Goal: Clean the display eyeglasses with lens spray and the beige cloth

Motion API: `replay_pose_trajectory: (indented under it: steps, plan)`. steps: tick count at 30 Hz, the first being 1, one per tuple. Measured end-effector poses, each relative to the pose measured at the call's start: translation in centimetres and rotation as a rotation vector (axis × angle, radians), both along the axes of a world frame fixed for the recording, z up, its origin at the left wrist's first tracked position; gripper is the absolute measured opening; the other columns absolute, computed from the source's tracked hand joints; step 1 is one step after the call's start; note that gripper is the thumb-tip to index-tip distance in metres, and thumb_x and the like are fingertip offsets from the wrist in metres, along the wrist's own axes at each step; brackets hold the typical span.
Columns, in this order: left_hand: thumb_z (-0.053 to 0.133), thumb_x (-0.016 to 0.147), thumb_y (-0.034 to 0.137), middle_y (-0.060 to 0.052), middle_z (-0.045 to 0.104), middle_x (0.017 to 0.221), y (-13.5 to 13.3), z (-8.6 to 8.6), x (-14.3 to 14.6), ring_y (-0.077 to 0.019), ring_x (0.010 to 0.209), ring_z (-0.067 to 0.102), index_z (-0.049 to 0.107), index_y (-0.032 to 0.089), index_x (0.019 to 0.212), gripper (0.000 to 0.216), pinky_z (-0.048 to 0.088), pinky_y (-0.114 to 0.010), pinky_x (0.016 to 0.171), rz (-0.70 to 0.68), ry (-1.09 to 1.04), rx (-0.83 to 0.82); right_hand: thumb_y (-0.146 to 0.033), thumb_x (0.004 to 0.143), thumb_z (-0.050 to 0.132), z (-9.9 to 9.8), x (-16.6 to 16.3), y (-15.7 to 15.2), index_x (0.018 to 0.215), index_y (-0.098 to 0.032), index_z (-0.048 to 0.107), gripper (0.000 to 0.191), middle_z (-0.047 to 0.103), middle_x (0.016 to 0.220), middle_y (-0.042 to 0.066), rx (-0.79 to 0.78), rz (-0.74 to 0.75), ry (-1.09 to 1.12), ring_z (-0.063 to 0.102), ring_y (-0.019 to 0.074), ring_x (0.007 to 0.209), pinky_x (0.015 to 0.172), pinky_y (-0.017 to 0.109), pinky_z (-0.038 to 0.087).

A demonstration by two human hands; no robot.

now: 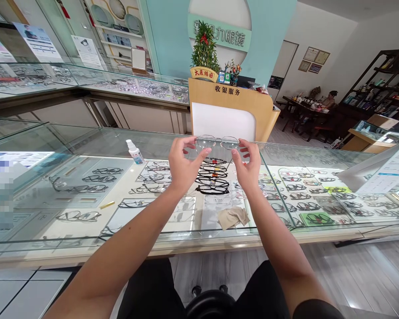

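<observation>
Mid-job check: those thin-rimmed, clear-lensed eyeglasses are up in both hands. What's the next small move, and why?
I'd probably release the right hand to reach for the crumpled beige cloth. Both hands hold the thin-rimmed, clear-lensed eyeglasses by their sides, so the left hand could likely support them alone; the cloth lies unheld on the clear glass counter.

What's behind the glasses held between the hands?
Beyond the glasses, a wooden desk with a white front panel is visible. The left hand and right hand cover whatever lies directly behind them, so that can't be seen.
</observation>
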State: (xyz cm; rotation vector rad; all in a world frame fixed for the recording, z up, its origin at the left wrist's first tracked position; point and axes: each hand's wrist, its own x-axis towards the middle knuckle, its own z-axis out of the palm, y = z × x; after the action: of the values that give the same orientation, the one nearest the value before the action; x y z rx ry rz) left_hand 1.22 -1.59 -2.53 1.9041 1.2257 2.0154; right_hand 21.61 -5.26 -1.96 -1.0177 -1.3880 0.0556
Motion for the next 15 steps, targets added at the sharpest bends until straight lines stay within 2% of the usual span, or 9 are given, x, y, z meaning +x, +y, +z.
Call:
replay_pose_trajectory:
  steps: [5,9,15]
  plan:
    - [0.092,0.09,0.051,-0.006,0.075,0.117,-0.1,-0.06,-0.01,-0.0249,0.099,0.073,0.068,0.026,0.122,0.047,0.057,-0.043,0.087,0.022,0.038,0.107,-0.048,0.102,0.07,-0.22,-0.05,0.09,0.133,-0.031,0.069,0.035,0.073,0.128,0.01,-0.068,0.023,0.025,0.068,0.0267,0.109,0.092,0.045,0.057]
    - [0.093,0.089,0.053,-0.007,0.073,0.118,-0.28,-0.03,-0.02,-0.0264,0.102,0.071,0.067,0.026,0.125,0.052,0.057,-0.044,0.09,0.055,0.074,0.126,-0.046,0.1,0.071,-0.36,-0.16,0.21,0.134,-0.029,0.068,0.038,0.074,0.133,0.01,-0.104,0.034,0.027,0.069,0.0265,0.112,0.094,0.044,0.056]
    - [0.094,0.089,0.047,-0.006,0.071,0.118,-0.32,-0.08,-0.06,-0.0259,0.102,0.069,0.068,0.025,0.126,0.051,0.056,-0.043,0.091,0.026,0.068,0.178,-0.046,0.1,0.072,-0.53,-0.24,0.3,0.136,-0.027,0.067,0.041,0.074,0.136,0.012,-0.117,0.043,0.024,0.07,0.0278,0.116,0.095,0.045,0.056]
